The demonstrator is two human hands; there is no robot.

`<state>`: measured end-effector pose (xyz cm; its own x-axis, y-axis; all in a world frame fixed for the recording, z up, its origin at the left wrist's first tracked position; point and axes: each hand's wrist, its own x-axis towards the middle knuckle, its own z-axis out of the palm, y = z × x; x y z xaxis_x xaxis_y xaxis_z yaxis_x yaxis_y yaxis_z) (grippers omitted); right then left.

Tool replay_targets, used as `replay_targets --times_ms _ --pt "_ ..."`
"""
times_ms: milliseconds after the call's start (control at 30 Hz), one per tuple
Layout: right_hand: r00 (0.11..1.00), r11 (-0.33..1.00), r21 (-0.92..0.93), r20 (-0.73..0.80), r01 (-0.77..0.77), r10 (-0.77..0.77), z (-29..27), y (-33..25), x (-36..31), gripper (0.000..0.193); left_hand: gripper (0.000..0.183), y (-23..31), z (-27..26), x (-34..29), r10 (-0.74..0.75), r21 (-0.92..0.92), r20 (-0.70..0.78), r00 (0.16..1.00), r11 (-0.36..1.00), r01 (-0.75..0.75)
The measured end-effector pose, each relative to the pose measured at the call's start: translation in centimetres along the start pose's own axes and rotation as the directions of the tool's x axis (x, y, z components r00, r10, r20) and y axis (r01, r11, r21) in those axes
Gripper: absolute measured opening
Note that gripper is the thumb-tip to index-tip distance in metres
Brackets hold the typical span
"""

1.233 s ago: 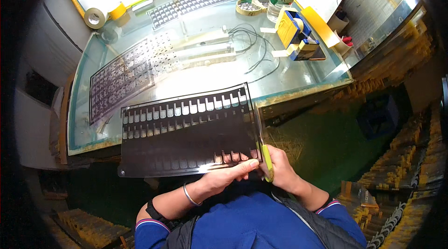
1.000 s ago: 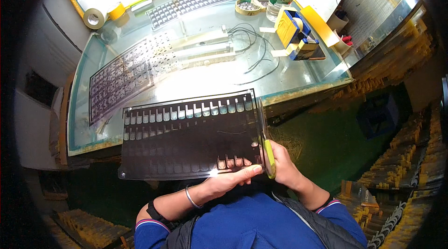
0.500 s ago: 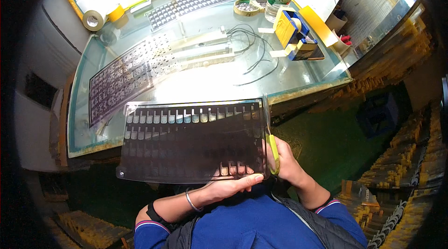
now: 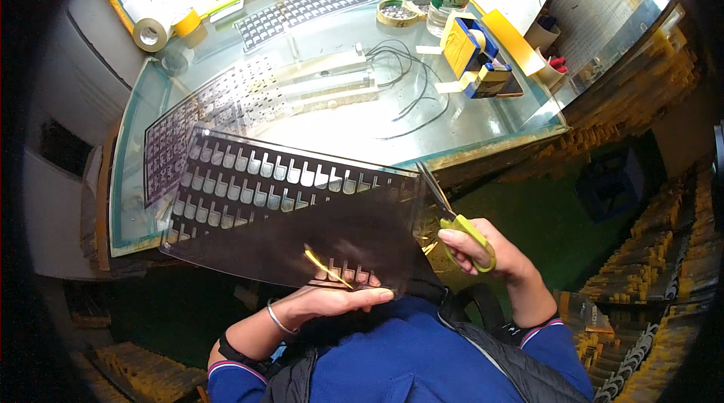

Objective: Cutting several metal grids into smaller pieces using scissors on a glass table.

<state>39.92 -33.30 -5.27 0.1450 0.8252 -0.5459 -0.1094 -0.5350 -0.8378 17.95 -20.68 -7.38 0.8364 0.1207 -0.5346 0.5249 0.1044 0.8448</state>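
Observation:
A dark, glossy film sheet (image 4: pixel 362 222) with rows of small clear tab shapes is held tilted in front of me, over the near edge of the table. My left hand (image 4: pixel 339 299) grips its lower edge, thumb on top and fingers showing through from beneath. In my right hand (image 4: pixel 486 248) are scissors (image 4: pixel 483 235) with yellow-green handles. Their dark blades point up, close beside the sheet's right edge. A thin yellow streak lies across the lower part of the sheet; whether it is a reflection, I cannot tell.
The glass-topped table (image 4: pixel 498 120) carries another patterned film (image 4: pixel 173 139) at left and one (image 4: pixel 302 10) farther back. A blue-and-yellow tape dispenser (image 4: pixel 471 56), black cables (image 4: pixel 411 101), a clear jar (image 4: pixel 449 7) and tape rolls (image 4: pixel 151 33) stand around.
The sheet has tilted, its left side swinging outward and its right end dropping. My right hand has moved right, and the scissors have come away from the sheet's edge, now angled up-left.

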Motion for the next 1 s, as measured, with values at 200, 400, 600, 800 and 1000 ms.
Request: replay_targets --times_ms 200,400,600,800,1000 --pt "0.994 0.986 -0.163 0.094 -0.036 0.051 -1.6 -1.7 -0.8 0.033 0.035 0.8 -2.2 -1.0 -0.058 0.222 0.051 0.997 0.974 0.046" --pt "0.994 0.981 -0.188 0.088 -0.053 0.071 -2.6 -2.2 -1.1 0.035 0.040 -0.7 -3.6 -1.5 -0.103 0.430 0.097 0.990 0.902 0.052" --pt "0.974 0.974 -0.073 -0.047 0.216 -0.220 -3.4 -0.9 -0.9 0.023 0.033 0.0 -4.1 -1.9 -0.111 0.167 -0.081 0.991 0.978 0.123" --pt "0.941 0.972 -0.131 0.306 0.194 -0.146 -1.7 2.1 0.9 0.031 0.024 0.2 -3.6 0.0 0.166 -0.355 -0.200 0.966 0.906 -0.230" --pt "0.877 0.954 -0.261 0.481 0.150 -0.007 0.4 1.8 2.0 0.039 0.022 0.4 -2.6 0.8 0.148 -0.434 -0.304 0.941 0.858 -0.275"
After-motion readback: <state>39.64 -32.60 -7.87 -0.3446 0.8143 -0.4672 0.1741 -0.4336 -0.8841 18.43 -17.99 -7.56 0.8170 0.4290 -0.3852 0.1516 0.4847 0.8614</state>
